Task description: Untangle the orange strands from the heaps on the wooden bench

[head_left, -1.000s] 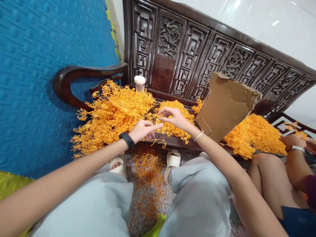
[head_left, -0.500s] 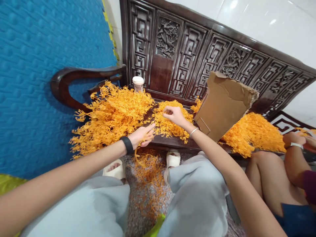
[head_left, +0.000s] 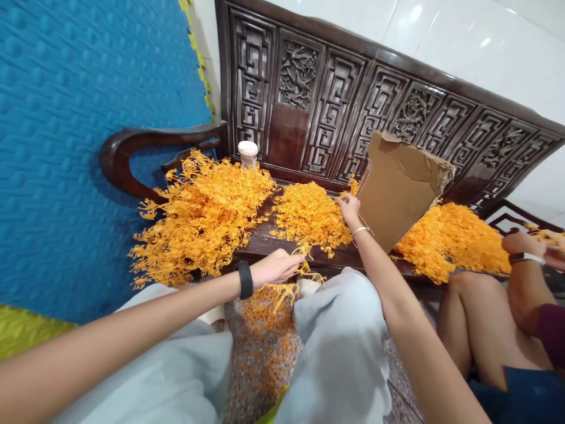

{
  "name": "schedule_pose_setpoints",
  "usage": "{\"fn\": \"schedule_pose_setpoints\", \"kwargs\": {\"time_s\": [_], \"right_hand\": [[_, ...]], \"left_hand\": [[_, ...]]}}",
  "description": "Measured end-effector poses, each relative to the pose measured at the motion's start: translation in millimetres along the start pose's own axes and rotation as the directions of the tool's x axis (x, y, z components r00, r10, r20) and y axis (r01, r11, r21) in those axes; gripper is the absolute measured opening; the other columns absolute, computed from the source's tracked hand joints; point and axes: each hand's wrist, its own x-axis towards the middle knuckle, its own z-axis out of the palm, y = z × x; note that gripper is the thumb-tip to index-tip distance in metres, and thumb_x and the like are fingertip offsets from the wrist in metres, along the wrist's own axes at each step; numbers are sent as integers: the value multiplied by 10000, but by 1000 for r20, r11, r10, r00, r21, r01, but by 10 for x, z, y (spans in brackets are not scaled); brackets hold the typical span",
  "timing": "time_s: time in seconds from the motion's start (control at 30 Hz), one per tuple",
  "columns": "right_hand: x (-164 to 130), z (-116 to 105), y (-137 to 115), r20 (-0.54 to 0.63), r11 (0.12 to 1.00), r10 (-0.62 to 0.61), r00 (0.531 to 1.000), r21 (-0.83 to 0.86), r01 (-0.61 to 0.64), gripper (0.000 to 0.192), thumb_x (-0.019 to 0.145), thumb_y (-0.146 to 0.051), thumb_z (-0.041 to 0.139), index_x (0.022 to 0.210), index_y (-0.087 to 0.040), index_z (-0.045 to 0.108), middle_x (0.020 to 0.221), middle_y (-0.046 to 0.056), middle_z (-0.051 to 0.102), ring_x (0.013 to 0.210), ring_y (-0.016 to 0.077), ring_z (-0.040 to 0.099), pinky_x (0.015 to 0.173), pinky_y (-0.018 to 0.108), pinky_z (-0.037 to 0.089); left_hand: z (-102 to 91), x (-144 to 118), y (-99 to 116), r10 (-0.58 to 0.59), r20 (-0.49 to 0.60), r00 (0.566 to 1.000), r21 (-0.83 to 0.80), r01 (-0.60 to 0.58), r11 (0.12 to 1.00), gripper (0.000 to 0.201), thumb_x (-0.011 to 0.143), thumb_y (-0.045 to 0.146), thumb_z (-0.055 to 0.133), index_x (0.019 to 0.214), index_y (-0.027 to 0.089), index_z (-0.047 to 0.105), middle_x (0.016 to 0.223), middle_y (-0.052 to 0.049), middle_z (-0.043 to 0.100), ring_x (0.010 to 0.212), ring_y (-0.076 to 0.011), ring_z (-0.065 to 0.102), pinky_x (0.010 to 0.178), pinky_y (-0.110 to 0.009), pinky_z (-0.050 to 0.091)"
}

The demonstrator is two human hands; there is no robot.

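My left hand (head_left: 276,268), with a black band on its wrist, is closed on an orange plastic sprig (head_left: 282,288) that dangles below the front edge of the dark wooden bench (head_left: 260,242). My right hand (head_left: 349,207), wearing a thin bracelet, reaches to the far right edge of the middle heap of orange sprigs (head_left: 309,217), next to a torn cardboard sheet (head_left: 397,188); its fingers are curled into the sprigs. A larger heap of orange branches (head_left: 203,215) lies to the left on the bench.
A white-lidded cup (head_left: 248,153) stands against the carved bench back. More orange pieces (head_left: 450,238) lie right of the cardboard, and scraps litter the speckled floor (head_left: 260,335) between my knees. Another person's hand and knees (head_left: 521,253) are at the right. A blue mat (head_left: 88,118) is at the left.
My left hand has dropped from the bench top to below its front edge with a sprig. My right hand has moved right and farther back, to the cardboard.
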Motion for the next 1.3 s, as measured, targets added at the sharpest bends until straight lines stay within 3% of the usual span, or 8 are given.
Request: {"fn": "schedule_pose_setpoints", "kwargs": {"time_s": [0.2,0.47,0.63,0.73,0.87,0.93,1.13,1.3], "right_hand": [[-317,216,372,148,981,135,980,119,-153,184,637,-221,536,743,-104,633,612,42,614,545,142,531,580,254,424],[347,190,-275,340,971,60,939,197,-133,336,630,-121,596,964,-96,631,673,29,624,558,98,541,580,231,447],[82,211,-596,476,958,-55,878,274,-89,424,664,-103,619,1086,-120,581,825,52,645,585,77,559,578,214,452],[-293,122,-776,658,868,-168,734,452,-206,249,748,-284,610,916,-101,626,884,97,661,636,97,608,600,213,474],[-703,-92,-1026,848,751,-305,433,493,-438,551,794,-605,416,822,-102,638,819,122,678,628,138,635,602,255,500],[-837,-174,-1131,871,758,-322,371,472,-450,587,757,-651,426,786,-103,633,733,100,675,585,137,628,584,258,496],[-1007,-244,-1237,839,775,-427,337,531,-341,311,656,-422,687,747,-139,596,711,11,661,609,99,616,637,231,480],[-944,-205,-1184,807,644,-364,466,579,-500,334,597,-345,743,721,-159,495,749,16,666,631,102,621,645,244,483]], "left_hand": [[-106,40,46,89,29,996,-89,-86,992,562,799,457,439,337,188,264,258,53,213,242,-43,215,344,-239,102],[-198,-4,191,185,75,980,-201,-167,965,574,824,394,399,317,185,230,271,48,160,263,-40,175,340,-237,103],[-275,-70,185,179,125,976,-205,-151,967,587,831,469,292,314,203,210,271,42,125,247,-48,167,342,-254,71],[-362,-77,161,170,52,984,-185,-158,970,603,820,546,265,324,208,210,273,38,140,237,-52,189,340,-262,75],[-454,-72,121,151,-22,988,-105,-153,983,619,808,600,232,329,210,204,278,36,146,240,-52,183,341,-265,88],[-470,-72,106,144,-53,988,1,-144,990,621,808,596,259,326,207,209,283,38,153,244,-49,181,346,-266,83],[-473,-58,89,199,-140,970,196,-170,966,624,823,566,285,321,203,207,281,38,173,272,-48,186,354,-249,135],[-515,-22,67,211,-155,965,233,-172,957,633,818,588,286,326,191,263,267,33,231,265,-48,249,360,-224,197]]}}
